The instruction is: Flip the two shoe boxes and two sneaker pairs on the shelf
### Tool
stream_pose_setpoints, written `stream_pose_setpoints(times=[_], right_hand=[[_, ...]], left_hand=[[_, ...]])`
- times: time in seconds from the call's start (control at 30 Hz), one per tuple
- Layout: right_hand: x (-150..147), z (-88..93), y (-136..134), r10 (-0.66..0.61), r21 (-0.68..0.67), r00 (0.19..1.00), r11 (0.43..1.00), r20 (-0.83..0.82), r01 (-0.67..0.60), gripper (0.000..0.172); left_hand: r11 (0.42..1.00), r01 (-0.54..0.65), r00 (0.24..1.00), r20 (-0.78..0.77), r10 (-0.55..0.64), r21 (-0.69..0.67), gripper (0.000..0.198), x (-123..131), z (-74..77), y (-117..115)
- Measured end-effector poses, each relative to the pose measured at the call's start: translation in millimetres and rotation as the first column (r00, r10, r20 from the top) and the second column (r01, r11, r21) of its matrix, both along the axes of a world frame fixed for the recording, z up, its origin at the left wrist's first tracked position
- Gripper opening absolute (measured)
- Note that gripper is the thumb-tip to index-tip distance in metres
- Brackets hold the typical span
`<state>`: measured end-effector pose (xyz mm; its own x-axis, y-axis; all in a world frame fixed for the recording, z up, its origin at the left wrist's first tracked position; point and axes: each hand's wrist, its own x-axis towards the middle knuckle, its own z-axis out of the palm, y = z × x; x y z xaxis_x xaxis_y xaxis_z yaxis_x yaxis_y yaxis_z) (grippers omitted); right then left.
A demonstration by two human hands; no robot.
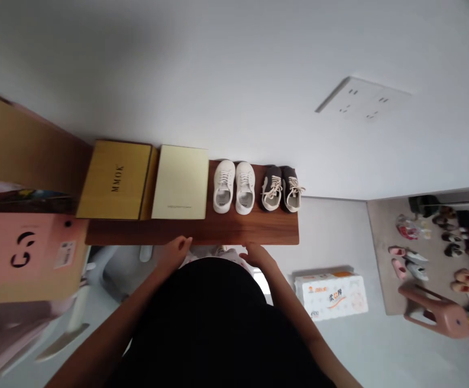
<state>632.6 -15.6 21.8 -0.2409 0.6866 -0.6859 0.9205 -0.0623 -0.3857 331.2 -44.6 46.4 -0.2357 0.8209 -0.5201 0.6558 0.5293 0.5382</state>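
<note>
My left hand [177, 249] hovers at the front edge of a dark wooden shelf [234, 230], fingers loosely apart and holding nothing. My right hand [257, 253] is at the same edge a little to the right, fingers relaxed and slightly bent, also with nothing in it. On the shelf stand a pair of white sneakers [233, 186] and, right of them, a pair of grey sneakers with cream laces [281, 188]. Further left lie a cream box [181, 182] and a yellow-brown box [115, 179]. My black garment hides what is under the shelf's front.
A pink carton [24, 256] and a brown cardboard box [20, 143] stand at the left. A pack of tissue paper [331, 295] lies on the floor at the right, beyond it a pink stool [436, 310] and a mat [384, 258] with several shoes. A wall socket [361, 98] is above.
</note>
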Motion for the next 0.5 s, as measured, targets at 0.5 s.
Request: stream_pose_setpoints(times=[0.5], right_hand=[[-270.3,-44.1,43.2,-0.89,-0.57,-0.152,0.138,-0.431,0.81,0.044]], left_hand=[[0.348,-0.868,0.08,0.591,0.803,-0.355,0.014,-220.0,-35.1,59.2]])
